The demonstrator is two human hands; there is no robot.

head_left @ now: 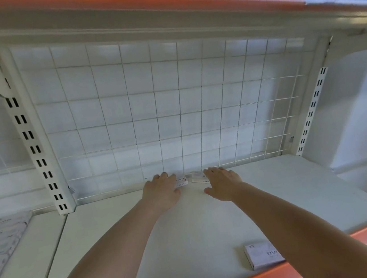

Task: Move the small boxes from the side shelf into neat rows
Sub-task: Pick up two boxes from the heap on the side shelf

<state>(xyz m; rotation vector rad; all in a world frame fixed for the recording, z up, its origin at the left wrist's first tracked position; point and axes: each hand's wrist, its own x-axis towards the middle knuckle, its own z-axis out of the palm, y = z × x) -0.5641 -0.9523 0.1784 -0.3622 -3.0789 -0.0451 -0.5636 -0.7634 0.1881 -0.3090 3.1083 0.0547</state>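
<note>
Nearest, at the front lip w/ the orange edge strip [310, 259], one small white-grey cardboard staples box [262, 255] lies flat on the white metal shelf [168, 245], partly under the right forearm. Far left, a stack of pale printed packs [2, 244] sits on the neighbouring shelf. Further back, both arms reach deep. Left hand [161, 192] lies flat, fingers straight, on a small white box w/ printed label [182, 181]; right hand [223, 181] likewise flat, fingers spread, on a second small white box [198, 177]. The two boxes sit just beside each other, right at the white wire grid back panel [162, 106]. Judged: boxes light, stiff card, prob. slide easily on smooth metal; best pinched across the short sides, thumb vs fingers, not crushed
</note>
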